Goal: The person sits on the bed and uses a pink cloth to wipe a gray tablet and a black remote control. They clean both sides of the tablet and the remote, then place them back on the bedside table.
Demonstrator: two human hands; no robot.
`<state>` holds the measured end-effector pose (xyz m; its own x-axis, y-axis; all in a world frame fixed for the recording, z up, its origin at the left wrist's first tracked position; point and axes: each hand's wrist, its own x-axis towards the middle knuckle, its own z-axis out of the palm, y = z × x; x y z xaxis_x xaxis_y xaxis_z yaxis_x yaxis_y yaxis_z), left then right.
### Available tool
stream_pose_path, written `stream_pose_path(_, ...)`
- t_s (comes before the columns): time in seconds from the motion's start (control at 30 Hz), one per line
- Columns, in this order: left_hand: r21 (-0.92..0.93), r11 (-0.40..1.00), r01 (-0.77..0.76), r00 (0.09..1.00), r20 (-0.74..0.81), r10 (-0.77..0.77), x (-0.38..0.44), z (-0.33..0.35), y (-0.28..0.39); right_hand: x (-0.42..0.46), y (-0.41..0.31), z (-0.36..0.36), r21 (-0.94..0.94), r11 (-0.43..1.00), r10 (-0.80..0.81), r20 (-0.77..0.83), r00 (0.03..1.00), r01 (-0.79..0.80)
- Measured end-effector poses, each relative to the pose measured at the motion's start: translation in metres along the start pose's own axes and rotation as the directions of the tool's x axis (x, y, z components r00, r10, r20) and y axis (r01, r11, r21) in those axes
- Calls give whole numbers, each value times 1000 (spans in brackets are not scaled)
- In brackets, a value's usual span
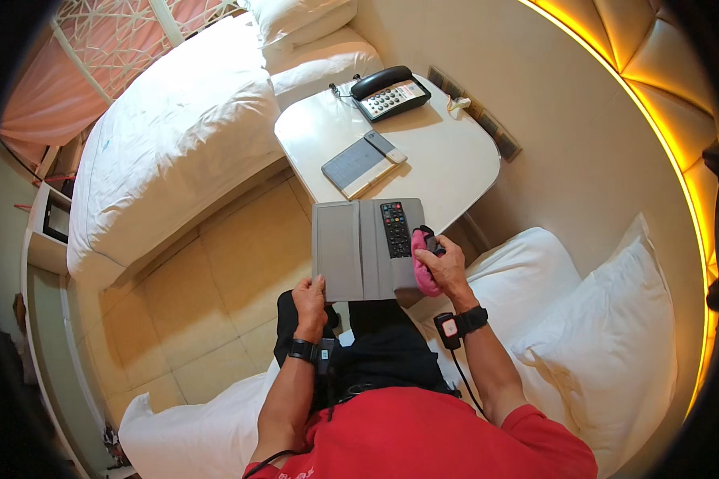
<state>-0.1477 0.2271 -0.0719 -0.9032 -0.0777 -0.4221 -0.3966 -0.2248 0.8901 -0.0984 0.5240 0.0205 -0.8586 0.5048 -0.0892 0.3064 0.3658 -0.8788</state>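
A grey folder (338,251) is spread open above my lap, its far edge overlapping the near side of the white table. My left hand (309,304) grips its lower left corner, thumb on top. On the folder's right panel lies a black remote control (395,227) with coloured buttons. My right hand (449,269) holds a bunched pink cloth (424,275) against the folder's right edge, beside the remote's lower end. Part of that edge is hidden by the cloth and fingers.
On the white table (455,161) are a black corded telephone (392,93) and a grey-and-gold box-like item (362,164). Wall sockets (497,132) run behind it. A white-covered bed (174,143) stands left, white pillows (605,323) right. A cable runs from my right wrist device (449,329).
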Motion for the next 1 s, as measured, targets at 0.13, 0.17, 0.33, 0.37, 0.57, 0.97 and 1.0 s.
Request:
stream_pose_path(0.13, -5, 1000, -16, 1000, 9, 16, 25, 6, 15, 18, -9, 5, 16, 1000, 7, 23, 1000, -8)
stream_pose_path(0.17, -28, 999, -25, 999, 21, 26, 32, 6, 16, 22, -12, 7, 18, 1000, 5, 29, 1000, -6)
stream_pose_path(0.33, 94, 994, -53, 998, -13, 54, 65, 12, 27, 45, -16, 15, 57, 998, 21, 55, 998, -24)
stream_pose_path(0.37, 150, 988, -26, 1000, 0, 26, 68, 9, 29, 46, -15, 15, 30, 999, 10, 59, 998, -12)
stream_pose_path(0.57, 831, 364, -422, 623, -26, 782, 28, 36, 51, 17, -1, 13, -49, 999, 10, 48, 999, -8)
stream_pose_path(0.97, 596, 537, -597, 802, 408, 437, -5, 149, 45, 6, 3, 15, -51, 999, -16, -19, 1000, 15)
stream_pose_path(1.0, 636, 534, -557, 829, 385, 406, 0, 154, 43, 5, 1, 15, -29, 1000, -7, -16, 1000, 6)
